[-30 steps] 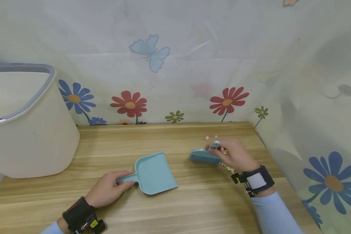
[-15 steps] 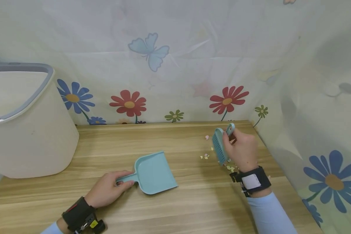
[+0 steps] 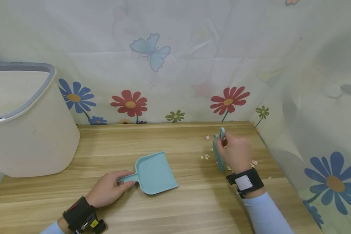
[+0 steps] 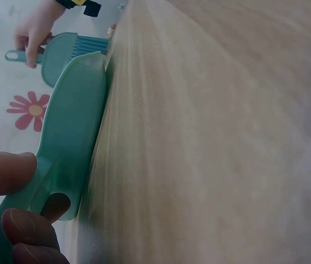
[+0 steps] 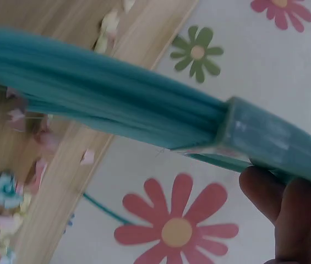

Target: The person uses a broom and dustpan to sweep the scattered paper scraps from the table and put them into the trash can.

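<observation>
A light blue-green dustpan [image 3: 155, 174] lies on the wooden table with its open edge facing right. My left hand [image 3: 107, 189] grips its handle, thumb and fingers around it in the left wrist view. To the right, my right hand [image 3: 236, 152] holds a matching hand brush [image 3: 218, 156] by its handle, the bristles turned down toward the table. Scraps of paper [image 3: 206, 157] in pink and yellow lie left of the brush. More colored scraps [image 5: 6, 192] show beside the bristles in the right wrist view; my hand partly hides them in the head view.
A tall white bin [image 3: 35, 136] with a grey rim stands at the back left of the table [image 3: 128, 139]. A flower-printed sheet [image 3: 175, 74] hangs behind the table and along its right side. One pink scrap [image 3: 207, 137] lies near the back edge.
The brush has swung from lying crosswise to nearly lengthwise and shifted right, then slightly back left and nearer. Scraps it covered now show. My left hand and the dustpan stay still.
</observation>
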Demonstrator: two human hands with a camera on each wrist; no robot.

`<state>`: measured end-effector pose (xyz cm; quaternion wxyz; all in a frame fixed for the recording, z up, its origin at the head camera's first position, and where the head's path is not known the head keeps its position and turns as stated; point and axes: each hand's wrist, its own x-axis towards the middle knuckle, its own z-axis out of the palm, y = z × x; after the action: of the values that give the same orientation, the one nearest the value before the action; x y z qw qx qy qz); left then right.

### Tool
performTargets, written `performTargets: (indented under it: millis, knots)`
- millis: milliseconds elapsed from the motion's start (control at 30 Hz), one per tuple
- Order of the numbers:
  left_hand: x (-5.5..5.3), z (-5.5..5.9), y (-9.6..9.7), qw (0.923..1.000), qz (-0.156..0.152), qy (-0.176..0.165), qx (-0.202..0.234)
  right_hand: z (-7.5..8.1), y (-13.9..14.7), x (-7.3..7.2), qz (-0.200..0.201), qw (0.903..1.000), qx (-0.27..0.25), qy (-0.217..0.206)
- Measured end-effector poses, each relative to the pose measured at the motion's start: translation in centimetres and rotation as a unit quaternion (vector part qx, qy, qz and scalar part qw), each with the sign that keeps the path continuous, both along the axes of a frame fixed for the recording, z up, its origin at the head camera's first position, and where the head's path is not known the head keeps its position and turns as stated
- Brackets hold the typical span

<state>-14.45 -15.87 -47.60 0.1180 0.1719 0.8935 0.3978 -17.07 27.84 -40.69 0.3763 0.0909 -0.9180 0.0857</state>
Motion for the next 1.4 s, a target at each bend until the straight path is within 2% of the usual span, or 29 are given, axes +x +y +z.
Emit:
performTargets:
  millis: [133,267,433,533,633,767,900,967,1067,1267,1400]
  knots:
    - [0.0,-0.1,-0.1,1.0,0.001,0.005,-0.003,0.1,-1.8,0.5,0.038,0.9986,-0.028,-0.025]
    - [-0.1,-0.2,-0.1,1.0,-0.002,0.009,-0.003,0.6,-3.1,1.1,0.096,0.992,-0.065,-0.051]
    - [-0.2,-0.3,-0.1,1.0,-0.004,0.007,-0.003,1.4,-3.1,1.4,0.141,0.9838,-0.102,-0.043]
    - [-0.2,-0.3,-0.1,1.0,-0.005,0.007,-0.001,1.5,-2.6,1.3,0.145,0.9838,-0.099,-0.036]
    - [-0.2,-0.3,-0.1,0.9999,-0.008,0.008,0.002,1.5,-2.2,1.0,0.142,0.9866,-0.071,-0.04]
    - [-0.2,-0.2,-0.1,0.9999,-0.008,0.008,0.001,1.3,-2.0,0.7,0.123,0.99,-0.018,-0.066]
    - [-0.1,-0.1,-0.1,1.0,-0.006,0.006,-0.001,1.1,-2.1,0.8,0.111,0.9895,-0.002,-0.093]
    - [-0.1,-0.1,-0.1,1.0,-0.005,0.004,-0.001,1.0,-2.4,0.9,0.116,0.9883,-0.005,-0.099]
    - [-0.1,-0.1,-0.1,1.0,-0.003,-0.001,-0.002,1.2,-3.1,1.2,0.144,0.9839,-0.018,-0.104]
    - [-0.1,-0.1,-0.1,0.9999,0.001,-0.006,-0.009,1.8,-4.0,2.0,0.201,0.9682,-0.088,-0.121]
    - [-0.1,-0.1,-0.1,0.9999,0.0,-0.005,-0.011,2.0,-3.6,2.0,0.187,0.9734,-0.089,-0.098]
